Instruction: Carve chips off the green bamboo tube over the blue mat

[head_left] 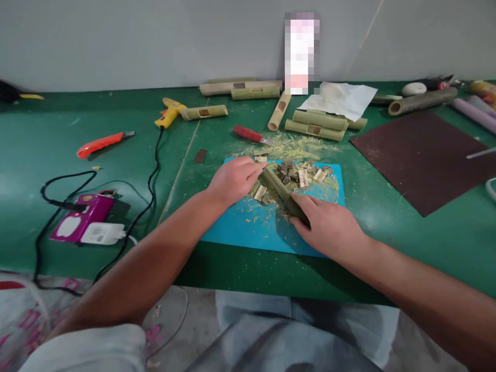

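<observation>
My right hand [335,222] is closed round the near end of a green bamboo tube [279,186], thumb on top, with the tube slanting up and to the left. My left hand [236,178] pinches at the tube's far end. A small dark bit shows at its fingertips, too small to name. Beneath lies a blue sheet [248,232] strewn with bamboo chips [303,178] and sawdust. Just beyond the sheet rests a red-handled carving knife [250,134]. A small dark brown square [200,155] lies left of the sheet.
Several cut bamboo tubes [320,120] lie at the back, some under white paper [341,98]. A yellow glue gun [169,112], orange utility knife [103,144] and purple power strip [89,214] with cords are left. A dark brown sheet [422,160] lies right.
</observation>
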`<state>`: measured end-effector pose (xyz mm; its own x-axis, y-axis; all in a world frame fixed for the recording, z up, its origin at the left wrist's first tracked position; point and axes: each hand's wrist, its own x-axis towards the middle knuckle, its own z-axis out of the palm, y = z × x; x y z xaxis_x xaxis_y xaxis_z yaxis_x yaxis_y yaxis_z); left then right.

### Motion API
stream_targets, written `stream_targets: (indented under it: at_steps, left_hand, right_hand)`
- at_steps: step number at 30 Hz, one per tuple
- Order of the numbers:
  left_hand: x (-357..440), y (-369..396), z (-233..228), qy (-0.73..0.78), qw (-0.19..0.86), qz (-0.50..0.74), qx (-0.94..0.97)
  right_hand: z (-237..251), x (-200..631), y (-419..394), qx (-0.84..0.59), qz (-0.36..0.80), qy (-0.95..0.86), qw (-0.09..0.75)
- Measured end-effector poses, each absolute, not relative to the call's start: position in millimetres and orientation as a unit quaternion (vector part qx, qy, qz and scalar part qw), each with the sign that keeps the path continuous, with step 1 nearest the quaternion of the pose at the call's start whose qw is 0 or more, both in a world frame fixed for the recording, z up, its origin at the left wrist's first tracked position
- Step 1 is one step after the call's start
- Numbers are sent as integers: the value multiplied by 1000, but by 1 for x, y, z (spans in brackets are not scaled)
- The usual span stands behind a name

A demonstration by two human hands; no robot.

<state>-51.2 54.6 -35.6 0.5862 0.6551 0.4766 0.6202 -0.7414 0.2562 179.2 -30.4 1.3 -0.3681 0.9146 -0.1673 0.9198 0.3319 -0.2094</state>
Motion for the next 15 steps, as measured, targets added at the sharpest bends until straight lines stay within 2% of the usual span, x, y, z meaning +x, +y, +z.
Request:
stream_targets:
  at_steps: [4, 15]
  left_hand:
    - [-49, 53, -35, 372, 54, 282, 883]
    - [-48, 50, -37, 376, 35, 281, 882]
  right_hand:
    - [3, 179, -31, 560, -137, 817, 16]
    - [2, 180, -30, 562, -142, 815, 5]
